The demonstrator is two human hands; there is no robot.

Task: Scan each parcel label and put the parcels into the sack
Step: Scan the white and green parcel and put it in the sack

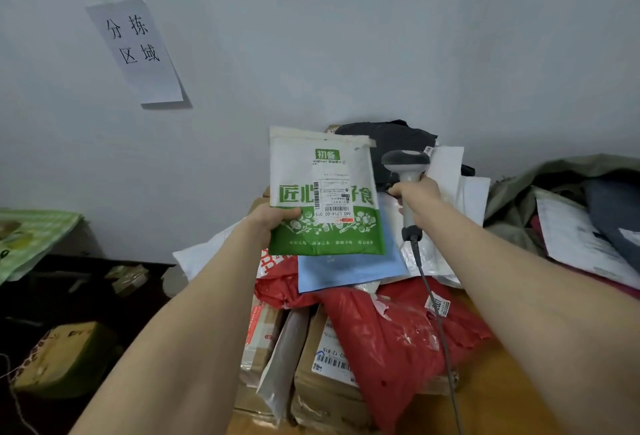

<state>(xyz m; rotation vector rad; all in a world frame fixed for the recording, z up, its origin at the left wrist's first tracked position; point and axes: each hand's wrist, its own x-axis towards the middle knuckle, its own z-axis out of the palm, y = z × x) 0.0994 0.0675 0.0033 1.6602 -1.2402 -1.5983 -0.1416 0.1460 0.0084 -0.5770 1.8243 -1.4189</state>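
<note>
Green-white parcel (325,192) held up mid view, over pile of parcels (398,330).
Left hand (273,218) pinches its edge at 8 o'clock, thumb on front.
Right hand (414,197) wrapped round scanner (407,164) handle, at 3 o'clock from parcel.
Label (334,199) on front, near middle.
Parcel looks flat, light, soft, bendy; skin maybe slippy.
Best hold: low edge, away from label, so barcode not covered.

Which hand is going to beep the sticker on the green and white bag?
The right hand: it grips the scanner right beside the label. The left hand is busy holding the parcel.
</note>
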